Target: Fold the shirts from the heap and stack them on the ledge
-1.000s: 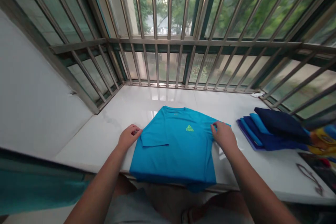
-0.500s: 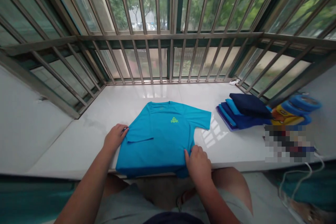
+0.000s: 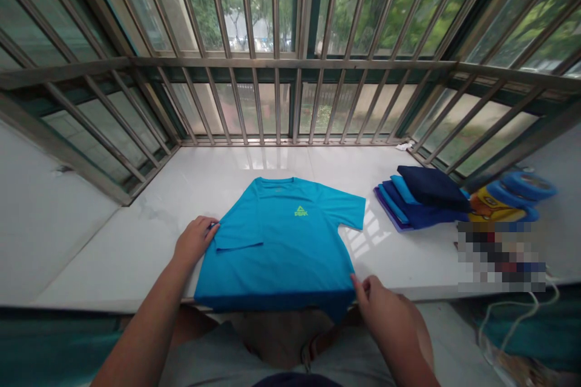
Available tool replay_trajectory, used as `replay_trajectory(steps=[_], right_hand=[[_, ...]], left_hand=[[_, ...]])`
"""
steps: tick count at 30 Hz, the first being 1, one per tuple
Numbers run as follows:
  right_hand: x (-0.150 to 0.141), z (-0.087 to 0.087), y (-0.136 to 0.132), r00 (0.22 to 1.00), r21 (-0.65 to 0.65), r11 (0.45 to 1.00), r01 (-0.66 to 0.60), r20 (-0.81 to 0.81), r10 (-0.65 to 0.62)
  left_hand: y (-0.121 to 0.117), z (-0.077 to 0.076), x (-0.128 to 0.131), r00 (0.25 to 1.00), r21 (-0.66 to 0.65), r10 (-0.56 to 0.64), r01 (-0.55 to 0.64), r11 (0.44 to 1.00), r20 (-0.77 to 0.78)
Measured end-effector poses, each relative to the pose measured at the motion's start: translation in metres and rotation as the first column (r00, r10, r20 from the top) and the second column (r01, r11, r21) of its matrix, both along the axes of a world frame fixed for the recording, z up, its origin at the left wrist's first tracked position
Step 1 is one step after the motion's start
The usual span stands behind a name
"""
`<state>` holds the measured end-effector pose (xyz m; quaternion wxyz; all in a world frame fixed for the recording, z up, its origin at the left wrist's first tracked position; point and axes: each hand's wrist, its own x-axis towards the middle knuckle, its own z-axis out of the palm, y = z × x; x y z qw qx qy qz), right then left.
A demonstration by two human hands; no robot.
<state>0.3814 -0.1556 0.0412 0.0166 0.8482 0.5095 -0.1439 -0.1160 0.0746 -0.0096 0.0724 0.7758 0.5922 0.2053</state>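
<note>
A bright blue T-shirt with a small green logo lies chest up on the white ledge. Its sleeve on the left is folded inward over the body, while the one on the right sticks out sideways. The lower part hangs over the ledge's front edge. At the shirt's left side, my left hand is closed on the folded edge, fingertips pressed together. My right hand pinches the shirt's right side low down, by the front edge of the ledge.
Several folded blue and purple clothes are stacked on the right of the white ledge. Beside them are a blue and yellow bottle and a blurred-out item. A white cable hangs below. Metal window bars enclose the back.
My right hand has moved right and toward me, drawing the shirt's right side outward, so the lower part spreads wider. My left hand stays at the left edge, shifted slightly.
</note>
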Motion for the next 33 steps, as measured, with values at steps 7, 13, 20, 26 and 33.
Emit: replay_trajectory(steps=[7, 13, 20, 26, 33], right_hand=[[0.008, -0.029, -0.019, 0.988, -0.016, 0.99, -0.139, 0.065, 0.14], [0.039, -0.016, -0.015, 0.97, 0.039, 0.975, -0.219, 0.118, 0.213], [-0.017, 0.003, 0.019, 0.896, 0.216, 0.871, -0.442, 0.136, 0.422], [-0.025, -0.008, 0.097, 0.859, 0.186, 0.839, -0.512, 0.133, 0.495], [-0.005, -0.026, 0.136, 0.896, 0.084, 0.895, -0.438, 0.126, 0.426]], left_hand=[[0.001, 0.0, -0.002, 0.999, -0.009, 0.011, -0.011, 1.0, 0.04], [0.002, 0.001, -0.001, 0.999, -0.024, 0.013, -0.012, 1.0, 0.047], [0.0, 0.006, 0.001, 1.0, -0.023, 0.016, -0.015, 1.0, 0.027], [-0.003, 0.005, -0.006, 0.996, -0.087, 0.047, -0.054, 0.995, -0.078], [-0.023, 0.033, 0.016, 0.994, -0.019, 0.108, -0.108, 0.994, 0.024]])
